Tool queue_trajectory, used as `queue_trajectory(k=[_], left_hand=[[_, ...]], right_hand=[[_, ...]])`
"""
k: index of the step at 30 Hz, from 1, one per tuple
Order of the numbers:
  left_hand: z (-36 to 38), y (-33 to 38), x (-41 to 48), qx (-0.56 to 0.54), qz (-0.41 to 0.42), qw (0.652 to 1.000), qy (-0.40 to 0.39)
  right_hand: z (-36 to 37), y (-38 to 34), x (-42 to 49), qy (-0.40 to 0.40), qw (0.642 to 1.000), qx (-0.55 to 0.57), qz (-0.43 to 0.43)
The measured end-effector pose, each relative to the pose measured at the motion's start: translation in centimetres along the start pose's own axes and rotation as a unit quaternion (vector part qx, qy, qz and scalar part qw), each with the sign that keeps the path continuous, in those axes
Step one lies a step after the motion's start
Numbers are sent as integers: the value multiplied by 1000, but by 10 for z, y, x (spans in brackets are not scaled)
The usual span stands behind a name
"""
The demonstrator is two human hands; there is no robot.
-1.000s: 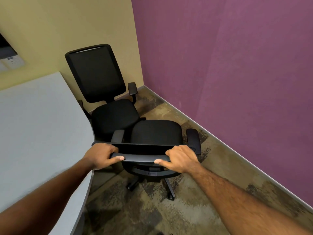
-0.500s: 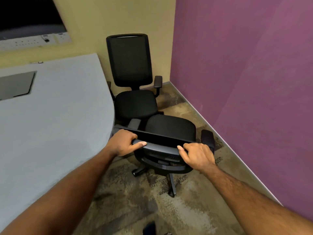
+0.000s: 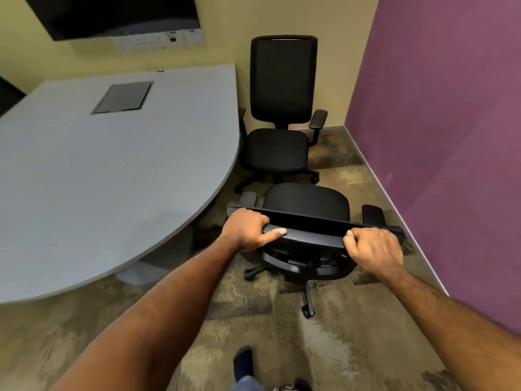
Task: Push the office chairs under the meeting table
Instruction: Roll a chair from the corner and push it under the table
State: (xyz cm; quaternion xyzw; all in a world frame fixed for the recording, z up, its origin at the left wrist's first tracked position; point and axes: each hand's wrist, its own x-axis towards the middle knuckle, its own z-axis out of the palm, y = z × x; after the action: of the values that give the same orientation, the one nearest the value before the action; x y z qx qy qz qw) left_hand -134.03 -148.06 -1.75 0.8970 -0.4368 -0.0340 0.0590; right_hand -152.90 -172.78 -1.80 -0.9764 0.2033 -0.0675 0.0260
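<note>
A black office chair stands right in front of me, seen from above its backrest. My left hand grips the left end of the backrest's top edge, and my right hand grips the right end. The chair sits on the carpet just right of the rounded edge of the grey meeting table, apart from it. A second black office chair stands farther back by the corner, its seat close to the table's far right edge.
A purple wall runs close along the right. A yellow wall at the back carries a dark screen and a socket panel. The table has a grey floor base and a dark hatch. My foot shows on the patterned carpet.
The chair in my hands has come back away from the second chair, leaving a gap between them. My view has swung left and more of the table shows.
</note>
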Motion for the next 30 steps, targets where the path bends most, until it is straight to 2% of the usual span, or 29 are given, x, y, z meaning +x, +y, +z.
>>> queue_trajectory(k=[7,30], left_hand=[[1,34,-48,54,-47,997,-20],[6,75,-150,52,-111,992,21]], right_hand=[[-7,10,-26,-38,998,2,-45],[-12,2,-77,-27,990,13,-136]])
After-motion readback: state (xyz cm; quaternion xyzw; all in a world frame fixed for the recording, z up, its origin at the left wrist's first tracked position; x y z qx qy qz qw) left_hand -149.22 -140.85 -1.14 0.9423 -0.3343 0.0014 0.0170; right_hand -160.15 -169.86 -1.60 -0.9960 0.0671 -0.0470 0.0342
